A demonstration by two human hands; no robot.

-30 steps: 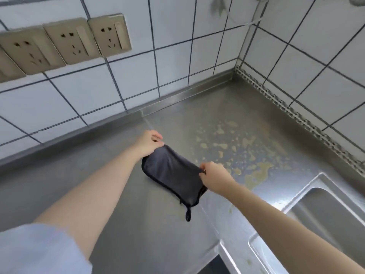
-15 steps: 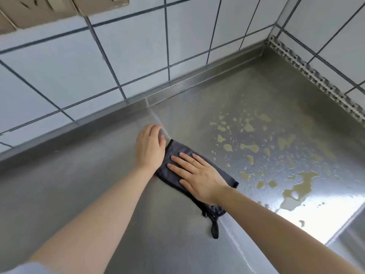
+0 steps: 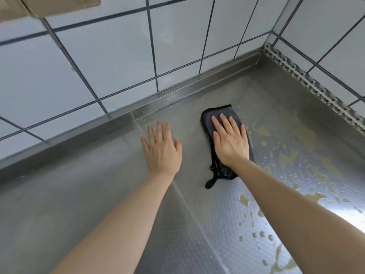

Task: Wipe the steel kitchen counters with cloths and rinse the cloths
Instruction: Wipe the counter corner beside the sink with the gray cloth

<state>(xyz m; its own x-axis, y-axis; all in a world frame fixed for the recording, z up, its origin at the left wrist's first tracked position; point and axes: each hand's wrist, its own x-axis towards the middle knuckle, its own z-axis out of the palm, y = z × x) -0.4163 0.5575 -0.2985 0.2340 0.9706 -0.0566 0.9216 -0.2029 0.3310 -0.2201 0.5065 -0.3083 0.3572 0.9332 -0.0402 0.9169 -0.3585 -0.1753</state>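
Observation:
A dark grey folded cloth (image 3: 218,113) with a black hanging loop lies flat on the steel counter (image 3: 98,194), near the back wall. My right hand (image 3: 230,141) presses flat on top of it, fingers spread and pointing toward the wall. My left hand (image 3: 162,147) rests palm down on bare steel to the left of the cloth, apart from it, holding nothing. Yellowish wet patches (image 3: 288,159) cover the counter to the right of the cloth.
White tiled walls (image 3: 118,66) meet in a corner at the upper right. A perforated metal strip (image 3: 308,80) runs along the right wall's base. Beige sockets (image 3: 49,4) sit at the top left. A seam (image 3: 183,196) crosses the counter between my arms.
My right hand has slid the cloth away from me and to the right, toward the wall. My left hand has come off the cloth and now lies on bare steel.

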